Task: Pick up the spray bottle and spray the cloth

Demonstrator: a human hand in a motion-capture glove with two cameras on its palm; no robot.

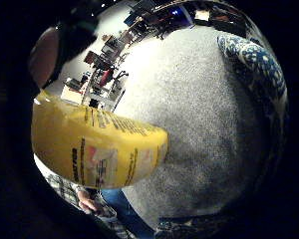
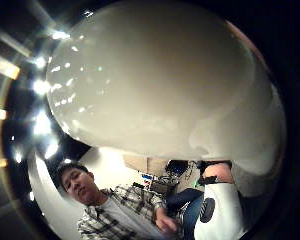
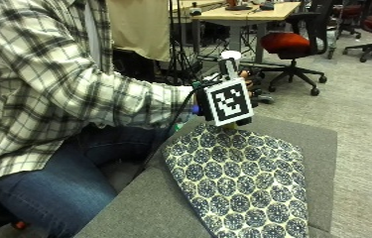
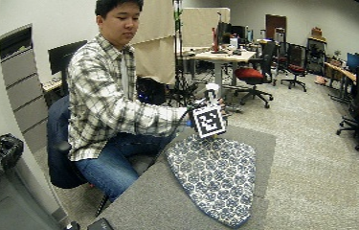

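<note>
Gloved right hand [image 3: 228,94] is wrapped round the spray bottle [image 3: 229,62], holding it up in the air over the near end of the blue-patterned cloth [image 3: 241,181]; cloth lies flat on the grey bench [image 3: 139,208]; bottle body looks yellow [image 1: 97,152], though it's mostly hidden from outside.

- Even room light is falling from above on the bench [image 3: 139,208] and the patterned cloth [image 3: 238,183] in the outside view, casting only soft shadows.
- A dimmer patch is lying over the jeans [image 3: 60,188], at 9 o'clock from the cloth.
- The carpet [image 3: 364,99], at 2 o'clock from the cloth, is showing brightest.
- In the thumb side palm view, small bright spots are glinting on the spray bottle [image 2: 155,80], and glare streaks are flaring beside it.
- In the little finger side palm view, its yellow label [image 1: 99,149] is catching light against deep shadow.
</note>
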